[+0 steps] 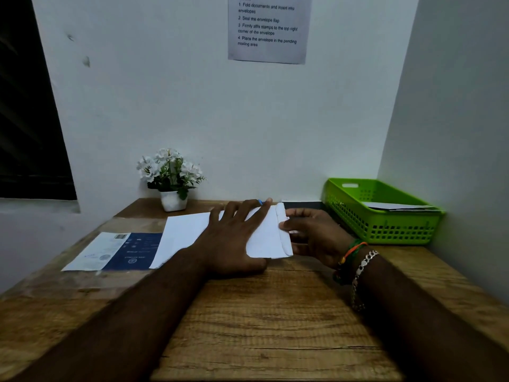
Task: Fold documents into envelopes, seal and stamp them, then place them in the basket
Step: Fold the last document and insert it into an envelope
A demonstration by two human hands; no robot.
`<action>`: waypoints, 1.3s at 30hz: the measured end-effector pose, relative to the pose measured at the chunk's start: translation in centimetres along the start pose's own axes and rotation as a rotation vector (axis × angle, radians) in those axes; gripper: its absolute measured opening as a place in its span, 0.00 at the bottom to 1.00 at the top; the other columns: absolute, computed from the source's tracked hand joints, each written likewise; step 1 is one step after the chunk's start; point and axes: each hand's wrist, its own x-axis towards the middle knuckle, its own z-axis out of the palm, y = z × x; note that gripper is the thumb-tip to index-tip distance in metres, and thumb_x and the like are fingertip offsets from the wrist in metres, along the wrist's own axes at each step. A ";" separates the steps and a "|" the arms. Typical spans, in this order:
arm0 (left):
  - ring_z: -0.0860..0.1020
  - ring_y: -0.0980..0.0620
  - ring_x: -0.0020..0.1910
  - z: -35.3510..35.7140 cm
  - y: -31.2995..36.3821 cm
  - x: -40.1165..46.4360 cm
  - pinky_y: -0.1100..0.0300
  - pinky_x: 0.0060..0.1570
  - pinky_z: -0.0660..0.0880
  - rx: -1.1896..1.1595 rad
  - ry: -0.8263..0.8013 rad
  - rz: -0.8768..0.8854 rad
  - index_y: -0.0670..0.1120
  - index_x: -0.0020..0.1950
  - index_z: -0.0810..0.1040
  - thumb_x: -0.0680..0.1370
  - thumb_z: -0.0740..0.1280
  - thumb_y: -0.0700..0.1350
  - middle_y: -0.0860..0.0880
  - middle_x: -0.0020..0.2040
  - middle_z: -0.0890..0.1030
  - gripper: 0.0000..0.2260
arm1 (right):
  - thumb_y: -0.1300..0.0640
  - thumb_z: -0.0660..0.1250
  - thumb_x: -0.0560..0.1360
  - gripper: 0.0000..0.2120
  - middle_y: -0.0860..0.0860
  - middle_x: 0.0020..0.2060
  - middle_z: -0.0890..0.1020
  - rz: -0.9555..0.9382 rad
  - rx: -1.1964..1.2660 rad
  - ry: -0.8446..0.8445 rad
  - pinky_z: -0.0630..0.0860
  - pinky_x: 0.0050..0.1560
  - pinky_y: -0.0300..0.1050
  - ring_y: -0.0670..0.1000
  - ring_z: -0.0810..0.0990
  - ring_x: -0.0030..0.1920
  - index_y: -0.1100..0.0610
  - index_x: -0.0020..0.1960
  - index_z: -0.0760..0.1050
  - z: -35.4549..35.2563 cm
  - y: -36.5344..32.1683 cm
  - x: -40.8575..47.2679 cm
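A white envelope (pixel 268 241) lies on the wooden desk (pixel 275 312), its flap end pointing right. My left hand (pixel 234 235) lies flat on it with fingers spread, pressing it down. My right hand (pixel 311 232) is at the flap end, thumb on top of the flap and fingers underneath, pinching it. A white sheet (pixel 184 232) lies under the envelope, reaching left. The green basket (pixel 382 213) stands at the back right and holds white envelopes (pixel 399 207).
A blue and white printed packet (pixel 118 250) lies at the left of the desk. A small white pot of white flowers (pixel 172 179) stands against the back wall. An instruction sheet (pixel 268 27) hangs on the wall. A wall closes the right side.
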 end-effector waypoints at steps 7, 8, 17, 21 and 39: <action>0.53 0.56 0.79 -0.9 0.8 -0.3 0.44 0.76 0.58 -0.227 0.132 0.077 0.60 0.83 0.48 0.71 0.63 0.75 0.60 0.80 0.52 0.46 | 0.68 0.69 0.73 0.05 0.57 0.40 0.82 -0.117 0.025 0.036 0.77 0.30 0.41 0.50 0.83 0.33 0.60 0.47 0.77 0.4 -0.7 -0.4; 0.57 0.56 0.77 -1.2 1.3 -0.4 0.46 0.74 0.62 -0.269 0.218 0.075 0.60 0.82 0.54 0.72 0.63 0.74 0.60 0.79 0.56 0.43 | 0.68 0.69 0.73 0.05 0.57 0.40 0.83 -0.143 0.040 0.049 0.77 0.30 0.41 0.51 0.83 0.34 0.61 0.47 0.77 0.4 -0.9 -0.6; 0.81 0.60 0.53 -6.0 9.8 1.3 0.52 0.56 0.81 -0.887 0.630 -0.401 0.51 0.61 0.83 0.75 0.70 0.54 0.57 0.57 0.82 0.17 | 0.70 0.69 0.76 0.03 0.53 0.37 0.84 -0.631 -0.007 0.117 0.78 0.33 0.40 0.47 0.84 0.37 0.65 0.45 0.76 3.1 -2.2 -3.8; 0.83 0.61 0.52 -8.2 9.9 0.4 0.54 0.55 0.82 -1.034 0.745 -0.489 0.50 0.60 0.85 0.77 0.73 0.47 0.56 0.55 0.85 0.12 | 0.68 0.71 0.75 0.07 0.50 0.48 0.86 -0.821 -0.138 0.121 0.81 0.50 0.46 0.48 0.84 0.52 0.61 0.52 0.80 5.2 -2.5 -5.3; 0.83 0.42 0.49 -3.4 -3.5 -5.7 0.49 0.54 0.81 -1.325 0.488 -1.119 0.40 0.58 0.84 0.77 0.70 0.30 0.41 0.55 0.85 0.12 | 0.72 0.73 0.71 0.18 0.69 0.47 0.83 -0.014 -0.100 0.237 0.78 0.30 0.41 0.56 0.80 0.37 0.71 0.60 0.75 -3.9 1.7 -1.7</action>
